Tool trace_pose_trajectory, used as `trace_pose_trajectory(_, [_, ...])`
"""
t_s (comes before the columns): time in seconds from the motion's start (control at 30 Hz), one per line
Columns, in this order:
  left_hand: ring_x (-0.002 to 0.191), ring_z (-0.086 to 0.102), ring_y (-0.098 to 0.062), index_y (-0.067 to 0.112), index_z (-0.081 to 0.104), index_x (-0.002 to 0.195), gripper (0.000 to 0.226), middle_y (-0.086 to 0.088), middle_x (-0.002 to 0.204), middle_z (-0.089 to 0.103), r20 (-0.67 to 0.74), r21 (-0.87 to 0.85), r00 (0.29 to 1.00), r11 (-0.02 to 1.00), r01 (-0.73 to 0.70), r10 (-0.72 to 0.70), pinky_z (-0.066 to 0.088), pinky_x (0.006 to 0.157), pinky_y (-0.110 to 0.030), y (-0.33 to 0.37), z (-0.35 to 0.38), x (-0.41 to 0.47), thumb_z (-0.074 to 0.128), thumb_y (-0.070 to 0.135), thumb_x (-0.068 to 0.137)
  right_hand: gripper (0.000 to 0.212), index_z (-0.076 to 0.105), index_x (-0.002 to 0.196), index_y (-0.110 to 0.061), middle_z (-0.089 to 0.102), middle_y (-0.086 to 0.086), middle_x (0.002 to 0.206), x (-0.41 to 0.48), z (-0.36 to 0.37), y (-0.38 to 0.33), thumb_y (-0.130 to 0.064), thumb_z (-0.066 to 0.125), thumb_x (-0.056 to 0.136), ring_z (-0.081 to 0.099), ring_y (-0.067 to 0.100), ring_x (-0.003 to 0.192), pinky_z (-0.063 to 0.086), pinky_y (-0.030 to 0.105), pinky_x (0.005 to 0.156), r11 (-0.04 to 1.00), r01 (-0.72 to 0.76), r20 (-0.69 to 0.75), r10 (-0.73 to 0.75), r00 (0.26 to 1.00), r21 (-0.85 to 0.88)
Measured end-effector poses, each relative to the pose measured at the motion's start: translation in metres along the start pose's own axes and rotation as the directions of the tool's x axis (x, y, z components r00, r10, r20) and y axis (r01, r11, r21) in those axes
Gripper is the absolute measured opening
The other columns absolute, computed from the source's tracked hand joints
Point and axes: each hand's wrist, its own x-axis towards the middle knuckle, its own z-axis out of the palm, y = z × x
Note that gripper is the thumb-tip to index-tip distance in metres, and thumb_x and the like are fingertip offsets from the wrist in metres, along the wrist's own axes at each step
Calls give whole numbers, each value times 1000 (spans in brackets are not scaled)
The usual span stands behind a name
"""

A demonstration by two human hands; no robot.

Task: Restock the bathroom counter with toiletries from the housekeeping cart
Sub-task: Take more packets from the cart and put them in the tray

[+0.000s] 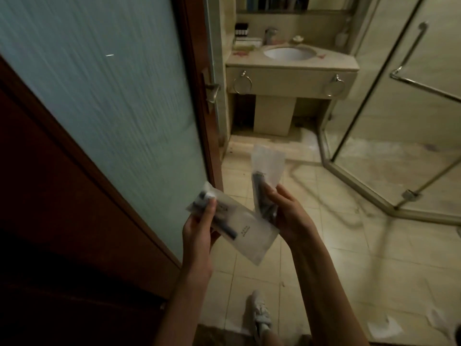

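The left hand [199, 228] grasps the left packet [239, 228], thumb pressed on its upper end; the packet lies slanted and contains a dark tube. The right hand [289, 216] grasps the right packet [268, 166] by its lower part, fingers curled round it; this packet stands upright and also contains a dark item. Both packets are held in front of the body, over the floor [324, 245], well apart from the counter [291, 64]. The counter is at the far wall and carries a basin [289, 53], a tap [270, 36] behind it, dark bottles [241, 29] at its back left corner and a small dish [298, 39] at the back right. Two towel rings [242, 82] hang on its front panel. A door [99, 96] with a frosted glass panel stands open on the left; its handle [213, 92] projects toward the passage near the counter's left end. A glass shower enclosure [399, 121] bounds the right side, its angled corner reaching toward the middle of the floor. Between the door edge and the enclosure, a strip of tiled floor runs to the counter. A shoe [260, 313] rests on the tiles at the near edge.
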Motion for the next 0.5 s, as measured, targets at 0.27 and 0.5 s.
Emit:
trace_pose_trajectory(0.27, [75, 71, -11, 18, 66, 99, 12, 4, 79, 74, 17, -24, 998, 998, -55, 55, 59, 66, -30, 17, 71, 68, 61, 24, 90, 14, 63, 103, -20, 71, -12, 68, 94, -26, -55, -18, 60, 90, 67, 3, 63, 52, 17, 56, 1000, 3, 162, -1, 987, -11])
trace_pose_trajectory(0.5, [82, 71, -12, 12, 63, 117, 32, -5, 98, 73, 59, -45, 997, 998, -43, 46, 58, 61, -24, 11, 157, 118, 61, 26, 88, 62, 66, 112, -24, 66, 8, 112, 161, -82, -89, -56, 80, 60, 65, 27, 103, 54, 35, 77, 1000, -4, 58, 6, 998, -26])
